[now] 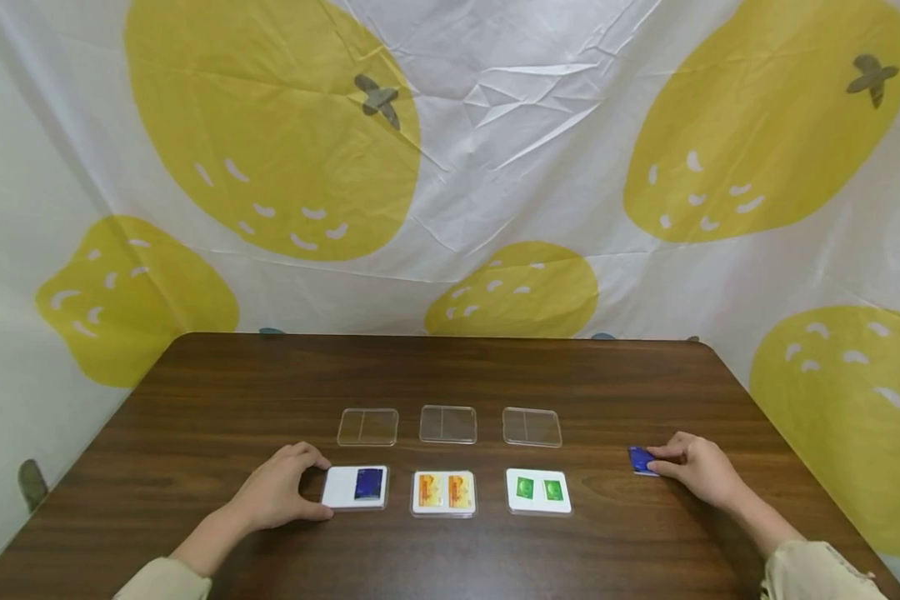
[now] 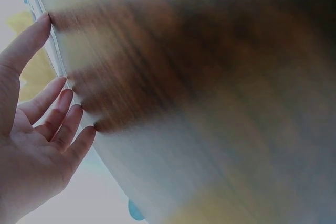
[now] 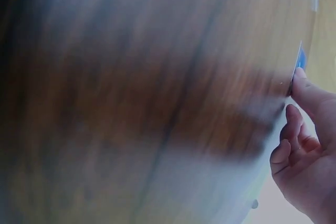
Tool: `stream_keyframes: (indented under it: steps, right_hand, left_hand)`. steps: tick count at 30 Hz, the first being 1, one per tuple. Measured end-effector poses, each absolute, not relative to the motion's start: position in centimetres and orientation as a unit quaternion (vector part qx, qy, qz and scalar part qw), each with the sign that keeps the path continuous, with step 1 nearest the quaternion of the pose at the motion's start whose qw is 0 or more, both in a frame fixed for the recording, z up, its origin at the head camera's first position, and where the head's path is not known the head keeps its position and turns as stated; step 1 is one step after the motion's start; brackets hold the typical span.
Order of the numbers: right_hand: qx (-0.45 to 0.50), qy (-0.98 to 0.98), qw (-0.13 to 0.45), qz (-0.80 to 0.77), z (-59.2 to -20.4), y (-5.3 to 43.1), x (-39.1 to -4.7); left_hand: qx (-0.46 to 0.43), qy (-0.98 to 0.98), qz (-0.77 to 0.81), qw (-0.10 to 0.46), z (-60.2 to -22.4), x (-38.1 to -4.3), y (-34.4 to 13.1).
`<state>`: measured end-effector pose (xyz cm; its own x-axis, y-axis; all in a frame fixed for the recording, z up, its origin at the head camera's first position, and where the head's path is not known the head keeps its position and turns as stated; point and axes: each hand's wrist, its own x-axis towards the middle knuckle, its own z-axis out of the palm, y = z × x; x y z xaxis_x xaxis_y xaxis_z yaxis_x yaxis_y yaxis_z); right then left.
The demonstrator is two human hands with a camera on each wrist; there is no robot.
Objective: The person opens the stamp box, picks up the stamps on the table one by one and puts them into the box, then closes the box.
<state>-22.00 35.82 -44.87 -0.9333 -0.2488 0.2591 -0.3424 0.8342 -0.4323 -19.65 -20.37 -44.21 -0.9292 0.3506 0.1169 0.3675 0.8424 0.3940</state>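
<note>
In the head view my right hand pinches a small flat blue packet by its right edge, low over the table at the right. The right wrist view shows the packet edge-on at the thumb. My left hand lies at the left end of a clear plastic case, thumb and forefinger spread at its two left corners. That case has a white insert with a dark blue packet on its right half; the left half is bare white. In the left wrist view the fingertips rest on the tabletop.
A second case holds two orange packets, and a third holds two green packets. Three clear lids lie in a row behind the cases on the brown wooden table. A lemon-print curtain hangs behind.
</note>
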Motion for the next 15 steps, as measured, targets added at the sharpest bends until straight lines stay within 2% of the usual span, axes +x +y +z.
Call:
stream_keyframes:
  steps: [4,15]
  right_hand:
    - [0.126,-0.951,0.081,0.271,-44.7,35.5,-22.2]
    - [0.096,-0.914,-0.059,0.389,-43.9,35.8,-23.3]
  left_hand:
    - [-0.186,-0.96,-0.209,0.02,-44.2,-19.7,-20.5]
    - [-0.187,-0.96,-0.209,0.019,-44.2,-19.6,-20.3]
